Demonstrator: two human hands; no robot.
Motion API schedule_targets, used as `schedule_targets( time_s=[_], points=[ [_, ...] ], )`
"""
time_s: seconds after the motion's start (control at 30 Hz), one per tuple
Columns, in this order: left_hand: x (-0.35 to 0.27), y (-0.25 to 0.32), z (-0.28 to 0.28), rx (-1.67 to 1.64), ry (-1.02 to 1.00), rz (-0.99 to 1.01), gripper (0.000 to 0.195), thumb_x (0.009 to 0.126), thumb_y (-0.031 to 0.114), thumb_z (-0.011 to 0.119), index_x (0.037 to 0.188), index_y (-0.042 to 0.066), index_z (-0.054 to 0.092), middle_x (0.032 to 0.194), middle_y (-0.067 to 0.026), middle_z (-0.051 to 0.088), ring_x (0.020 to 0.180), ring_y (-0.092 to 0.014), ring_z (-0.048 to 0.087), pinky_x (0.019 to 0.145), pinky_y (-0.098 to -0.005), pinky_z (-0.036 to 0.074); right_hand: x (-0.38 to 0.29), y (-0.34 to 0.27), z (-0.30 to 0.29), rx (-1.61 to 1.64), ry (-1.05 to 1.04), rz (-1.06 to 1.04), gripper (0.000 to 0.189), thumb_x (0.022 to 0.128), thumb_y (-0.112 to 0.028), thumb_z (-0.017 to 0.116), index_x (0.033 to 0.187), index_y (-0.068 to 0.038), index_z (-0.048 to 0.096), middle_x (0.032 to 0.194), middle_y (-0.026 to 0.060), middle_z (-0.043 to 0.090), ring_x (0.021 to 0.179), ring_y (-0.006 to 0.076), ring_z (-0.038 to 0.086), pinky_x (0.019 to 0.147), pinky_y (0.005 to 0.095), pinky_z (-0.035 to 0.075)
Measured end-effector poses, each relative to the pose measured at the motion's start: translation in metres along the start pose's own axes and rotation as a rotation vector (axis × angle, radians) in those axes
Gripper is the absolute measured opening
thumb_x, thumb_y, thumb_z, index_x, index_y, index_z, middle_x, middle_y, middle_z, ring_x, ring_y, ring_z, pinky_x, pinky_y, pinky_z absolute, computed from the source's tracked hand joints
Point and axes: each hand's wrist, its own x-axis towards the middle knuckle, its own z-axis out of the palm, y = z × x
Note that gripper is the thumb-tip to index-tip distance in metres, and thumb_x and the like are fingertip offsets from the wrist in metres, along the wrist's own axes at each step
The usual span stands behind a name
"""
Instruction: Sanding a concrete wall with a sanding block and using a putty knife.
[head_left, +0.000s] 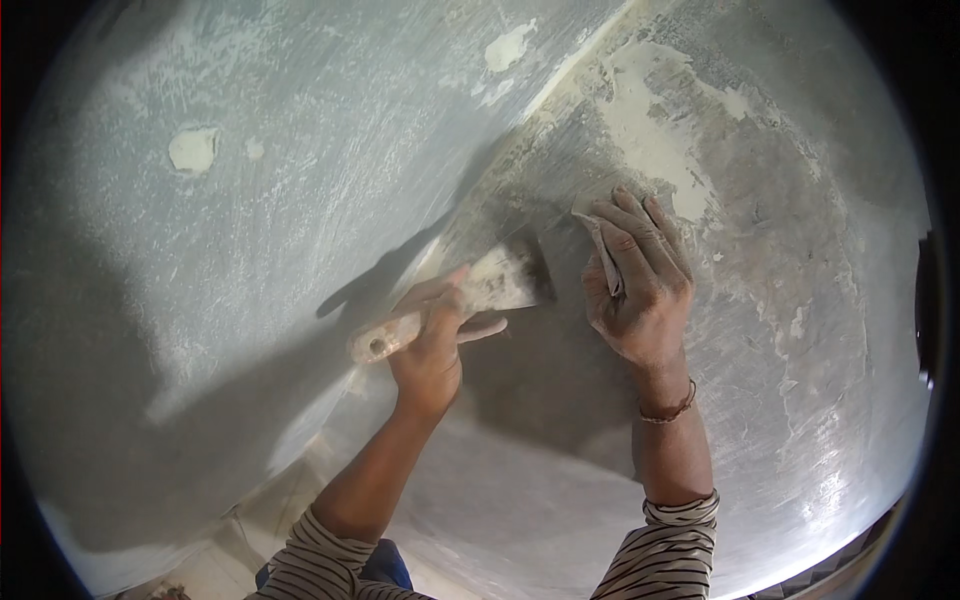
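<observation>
My left hand grips the pale, worn handle of a putty knife, whose wide metal blade points right and bears dried whitish filler. Dust coats my right hand, which holds a folded sheet of sandpaper between thumb and fingers against the grey wall surface. Just above the right hand lies a rough patch of cream-coloured filler. Whether the blade touches the surface cannot be told.
A pale corner seam runs diagonally between two grey surfaces. The left surface has filler spots and a further patch. Floor tiles show at the lower left. A dark object stands at the right rim.
</observation>
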Motion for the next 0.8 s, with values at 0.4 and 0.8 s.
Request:
schedule_targets(
  time_s=[0.4, 0.8],
  points=[
    [0.01, 0.006, 0.011, -0.047, 0.026, -0.026, 0.03, 0.09, 0.016, 0.048, 0.109, -0.006, 0.042, 0.118, -0.0219, 0.046, 0.095, -0.036, 0.059, 0.069, -0.0488, 0.056, 0.003, -0.003, -0.004, 0.014, -0.04, 0.0, 0.032, 0.067, -0.003, 0.062, 0.098, -0.007, 0.064, 0.105, 0.0077, 0.062, 0.108, 0.0261, 0.055, 0.097, 0.043, 0.038],
    [-0.011, 0.019, 0.005, 0.088, -0.014, -0.015, 0.019, 0.09, 0.01, 0.047, 0.102, -0.005, 0.048, 0.114, -0.02, 0.049, 0.088, -0.028, 0.061, 0.065, -0.0431, 0.059, -0.002, -0.015, 0.006, -0.207, -0.194, -0.051, 0.025, 0.075, -0.017, 0.064, 0.1, -0.015, 0.065, 0.113, -0.0018, 0.06, 0.122, 0.0226, 0.043, 0.104, 0.0488, 0.027]
  ],
)
